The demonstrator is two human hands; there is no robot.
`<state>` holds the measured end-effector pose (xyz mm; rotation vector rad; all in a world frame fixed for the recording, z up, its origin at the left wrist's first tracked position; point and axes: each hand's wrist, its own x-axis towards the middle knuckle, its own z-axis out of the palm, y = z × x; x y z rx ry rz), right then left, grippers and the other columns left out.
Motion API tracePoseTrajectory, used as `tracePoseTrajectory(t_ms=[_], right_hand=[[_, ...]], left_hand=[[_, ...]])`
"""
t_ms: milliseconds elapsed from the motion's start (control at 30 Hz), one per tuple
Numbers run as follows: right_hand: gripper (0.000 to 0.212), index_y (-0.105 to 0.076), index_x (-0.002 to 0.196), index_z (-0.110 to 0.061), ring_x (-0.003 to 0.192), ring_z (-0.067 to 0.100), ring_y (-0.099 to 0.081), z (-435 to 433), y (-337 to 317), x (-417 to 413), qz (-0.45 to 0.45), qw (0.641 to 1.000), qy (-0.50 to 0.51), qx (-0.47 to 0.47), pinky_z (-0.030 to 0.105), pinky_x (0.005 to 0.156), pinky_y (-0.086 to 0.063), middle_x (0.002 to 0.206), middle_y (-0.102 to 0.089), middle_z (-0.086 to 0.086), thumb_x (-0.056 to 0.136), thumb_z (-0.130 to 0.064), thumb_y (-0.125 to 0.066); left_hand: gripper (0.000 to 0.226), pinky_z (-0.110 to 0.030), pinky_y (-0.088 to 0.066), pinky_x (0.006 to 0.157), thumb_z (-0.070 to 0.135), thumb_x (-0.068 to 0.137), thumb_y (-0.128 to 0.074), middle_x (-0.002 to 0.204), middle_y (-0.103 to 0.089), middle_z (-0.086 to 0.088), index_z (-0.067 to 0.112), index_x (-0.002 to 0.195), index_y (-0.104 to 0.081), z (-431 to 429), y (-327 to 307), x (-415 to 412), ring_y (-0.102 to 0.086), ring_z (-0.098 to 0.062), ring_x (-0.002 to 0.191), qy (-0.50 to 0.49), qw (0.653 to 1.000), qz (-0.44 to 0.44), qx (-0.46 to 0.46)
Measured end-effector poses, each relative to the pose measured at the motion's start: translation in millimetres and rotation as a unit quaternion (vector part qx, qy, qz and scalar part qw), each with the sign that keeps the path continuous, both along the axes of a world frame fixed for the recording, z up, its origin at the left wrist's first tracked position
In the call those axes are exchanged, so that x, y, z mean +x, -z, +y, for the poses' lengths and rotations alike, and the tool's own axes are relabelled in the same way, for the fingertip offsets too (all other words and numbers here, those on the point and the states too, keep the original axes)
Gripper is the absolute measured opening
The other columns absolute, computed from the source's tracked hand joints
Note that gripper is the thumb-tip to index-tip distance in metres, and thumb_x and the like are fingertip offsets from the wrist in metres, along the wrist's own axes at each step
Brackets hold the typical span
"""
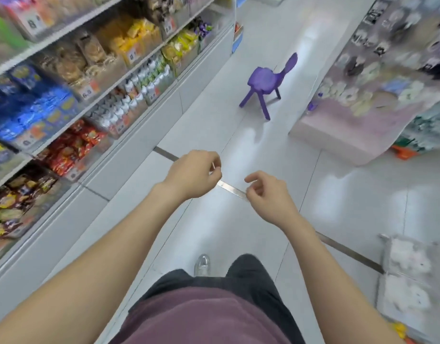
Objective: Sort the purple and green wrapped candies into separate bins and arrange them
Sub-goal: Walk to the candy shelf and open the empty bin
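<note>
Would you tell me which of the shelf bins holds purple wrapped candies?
The farthest bin, right beyond the yellow-green packets; its purple candies show above the front, unlike any nearer bin.

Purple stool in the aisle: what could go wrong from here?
The purple stool stands mid-aisle, ahead of the person; a foot could catch it. The floor is glossy, so it may be slippery. What look like the purple candies sit in a far shelf bin, well beyond the left hand; stretching could knock packets down.
</note>
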<state>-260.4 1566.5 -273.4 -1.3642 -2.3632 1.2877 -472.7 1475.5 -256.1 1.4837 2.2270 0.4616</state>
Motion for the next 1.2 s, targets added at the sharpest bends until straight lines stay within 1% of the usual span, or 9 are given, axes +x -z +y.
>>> tracePoseTrajectory(t_ms=[167, 267, 367, 500, 633, 900, 1000, 1100, 1200], right_hand=[[0.024, -0.068, 0.112, -0.027, 0.076, 0.0, -0.065, 151, 12, -51, 0.008, 0.999, 0.031, 0.007, 0.018, 0.065, -0.049, 0.087, -0.071, -0.011, 0.093, -0.02, -0.055], [0.024, -0.068, 0.109, -0.027, 0.074, 0.0, -0.065, 253, 25, -90, 0.019, 0.999, 0.022, 0.02, 0.016, 0.061, -0.046, 0.085, -0.071, -0.01, 0.092, -0.018, -0.055], [0.023, -0.067, 0.11, -0.028, 0.076, -0.001, -0.065, 350, 26, -127, 0.02, 0.999, 0.0, 0.025, 0.014, 0.059, -0.043, 0.087, -0.071, -0.011, 0.092, -0.019, -0.055], [0.022, -0.067, 0.112, -0.028, 0.086, 0.0, -0.065, 466, 15, -185, 0.006, 0.999, -0.041, 0.026, 0.019, 0.07, -0.05, 0.09, -0.071, -0.012, 0.094, -0.02, -0.057], [0.022, -0.068, 0.112, -0.025, 0.086, 0.006, -0.066, 574, 9, -267, 0.008, 0.996, -0.075, 0.036, 0.024, 0.071, -0.051, 0.091, -0.071, -0.008, 0.094, -0.019, -0.058], [0.028, -0.067, 0.116, -0.025, 0.088, 0.008, -0.07, 767, 27, -467, 0.009, 0.992, -0.114, 0.046, 0.033, 0.074, -0.058, 0.093, -0.072, -0.008, 0.092, -0.023, -0.052], [0.028, -0.065, 0.115, -0.025, 0.087, 0.011, -0.074, 826, 21, -531, -0.003, 0.993, -0.115, 0.021, 0.031, 0.069, -0.055, 0.091, -0.072, -0.007, 0.092, -0.024, -0.049], [0.026, -0.066, 0.115, -0.025, 0.084, 0.007, -0.067, 885, 13, -584, -0.009, 0.994, -0.104, 0.034, 0.028, 0.076, -0.055, 0.088, -0.071, -0.009, 0.093, -0.019, -0.053], [0.026, -0.067, 0.113, -0.027, 0.081, 0.006, -0.065, 941, 11, -628, -0.007, 0.995, -0.095, 0.036, 0.026, 0.074, -0.054, 0.085, -0.07, -0.009, 0.092, -0.019, -0.054]], left_hand=[[0.018, -0.035, -0.055, 0.072, 0.036, 0.093, -0.051, 0.098, -0.07, 0.015, 0.033, 0.1, -0.067, 154, 1, -53, -0.066, -0.016, 0.084, 0.024, 1.0, 0.007, -0.009], [0.02, -0.039, -0.057, 0.077, 0.04, 0.091, -0.049, 0.096, -0.069, 0.016, 0.034, 0.099, -0.067, 250, 12, -91, -0.065, -0.015, 0.083, 0.023, 1.0, 0.015, 0.0], [0.02, -0.04, -0.058, 0.077, 0.039, 0.093, -0.049, 0.098, -0.069, 0.014, 0.034, 0.101, -0.066, 341, 12, -130, -0.064, -0.016, 0.084, 0.013, 0.999, 0.033, -0.005], [0.021, -0.037, -0.054, 0.072, 0.039, 0.096, -0.048, 0.101, -0.068, 0.012, 0.032, 0.105, -0.066, 443, -2, -191, -0.063, -0.017, 0.087, -0.015, 0.999, 0.047, -0.005], [0.021, -0.042, -0.058, 0.075, 0.039, 0.095, -0.048, 0.098, -0.069, 0.01, 0.03, 0.103, -0.066, 526, -4, -263, -0.062, -0.016, 0.084, -0.052, 0.998, 0.038, 0.014], [0.019, -0.037, -0.055, 0.072, 0.035, 0.094, -0.053, 0.096, -0.071, 0.011, 0.028, 0.102, -0.069, 708, 27, -447, -0.064, -0.017, 0.083, -0.095, 0.994, 0.03, 0.043], [0.02, -0.039, -0.057, 0.07, 0.036, 0.095, -0.053, 0.096, -0.071, 0.012, 0.028, 0.102, -0.069, 774, 26, -516, -0.063, -0.015, 0.082, -0.097, 0.994, 0.02, 0.035], [0.023, -0.04, -0.058, 0.071, 0.041, 0.093, -0.05, 0.095, -0.07, 0.013, 0.03, 0.102, -0.069, 840, 21, -576, -0.063, -0.013, 0.081, -0.09, 0.996, 0.003, 0.023], [0.023, -0.04, -0.058, 0.074, 0.039, 0.093, -0.051, 0.093, -0.07, 0.011, 0.027, 0.101, -0.07, 905, 20, -626, -0.063, -0.015, 0.083, -0.072, 0.997, -0.009, 0.019]])
